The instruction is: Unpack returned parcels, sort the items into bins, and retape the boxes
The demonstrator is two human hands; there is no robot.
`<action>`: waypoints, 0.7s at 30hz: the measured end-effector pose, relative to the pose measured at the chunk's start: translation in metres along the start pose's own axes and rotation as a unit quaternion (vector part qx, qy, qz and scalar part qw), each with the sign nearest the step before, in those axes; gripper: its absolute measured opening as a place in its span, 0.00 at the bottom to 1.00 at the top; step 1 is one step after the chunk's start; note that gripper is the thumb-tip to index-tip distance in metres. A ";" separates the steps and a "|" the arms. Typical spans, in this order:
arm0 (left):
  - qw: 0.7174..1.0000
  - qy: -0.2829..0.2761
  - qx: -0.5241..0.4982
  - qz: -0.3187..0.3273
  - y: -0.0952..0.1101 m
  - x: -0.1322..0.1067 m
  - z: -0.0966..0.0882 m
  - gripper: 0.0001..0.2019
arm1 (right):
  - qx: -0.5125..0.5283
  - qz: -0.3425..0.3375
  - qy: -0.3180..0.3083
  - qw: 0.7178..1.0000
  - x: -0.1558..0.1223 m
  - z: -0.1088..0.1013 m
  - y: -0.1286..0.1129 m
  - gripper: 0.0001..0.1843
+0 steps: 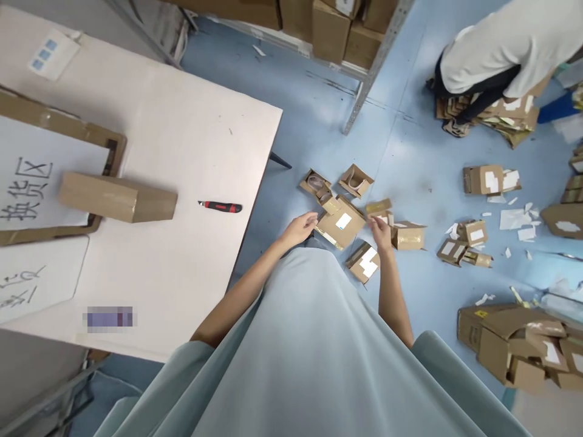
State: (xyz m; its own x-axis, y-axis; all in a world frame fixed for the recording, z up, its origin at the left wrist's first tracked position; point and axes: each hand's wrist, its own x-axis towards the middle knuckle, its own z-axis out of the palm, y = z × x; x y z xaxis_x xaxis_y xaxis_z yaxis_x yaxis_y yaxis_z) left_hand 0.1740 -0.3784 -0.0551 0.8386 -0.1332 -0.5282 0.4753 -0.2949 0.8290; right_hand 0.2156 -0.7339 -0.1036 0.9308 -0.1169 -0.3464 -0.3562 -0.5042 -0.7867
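Between my two hands is a brown cardboard box [340, 224] with a white label on top. My left hand [300, 228] has its fingers closed at the box's left edge. At the opposite corner, the bent fingers of my right hand [381, 233] grip the box's right side. Part of the floor litter is hidden behind it. Just beyond lie two open cardboard boxes, one on the left [315, 182] and another on the right [356, 180]. A labelled carton [363, 262] rests below, and a taped carton [409, 235] lies right of my right hand.
A white table [182, 133] on the left bears a red-and-black utility knife [221, 207] and a long cardboard box [118, 197]. A metal shelf post [376, 67] stands ahead. At upper right, a person [496, 54] bends over flattened cardboard. Several cartons [505, 340] are piled at lower right.
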 end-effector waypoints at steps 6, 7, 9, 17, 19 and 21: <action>0.983 0.134 -0.113 -0.056 -0.051 -0.059 -0.049 0.26 | -0.011 -0.037 -0.241 0.970 0.026 0.115 -0.084 0.33; 0.976 0.162 -0.135 -0.059 -0.057 -0.071 -0.055 0.29 | -0.020 -0.051 -0.275 0.960 0.028 0.133 -0.098 0.31; 0.955 0.229 -0.178 -0.064 -0.067 -0.097 -0.065 0.34 | -0.032 -0.081 -0.343 0.935 0.029 0.170 -0.126 0.28; 0.827 0.445 -0.334 -0.082 -0.104 -0.206 -0.082 0.42 | -0.057 -0.181 -0.524 0.830 -0.004 0.306 -0.239 0.28; 0.801 0.476 -0.353 -0.082 -0.113 -0.228 -0.085 0.41 | -0.046 -0.201 -0.554 0.807 -0.025 0.333 -0.264 0.31; 0.777 0.502 -0.370 -0.078 -0.123 -0.248 -0.089 0.40 | -0.042 -0.211 -0.573 0.791 -0.049 0.357 -0.285 0.34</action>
State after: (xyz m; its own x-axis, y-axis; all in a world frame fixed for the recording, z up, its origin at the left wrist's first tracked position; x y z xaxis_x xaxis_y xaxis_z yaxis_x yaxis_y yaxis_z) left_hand -0.0685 -0.2243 -0.0100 0.3636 0.7657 -0.5306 0.3022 0.4418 0.8447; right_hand 0.2424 -0.2790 -0.0446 0.2618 0.9049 -0.3356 0.0185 -0.3524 -0.9357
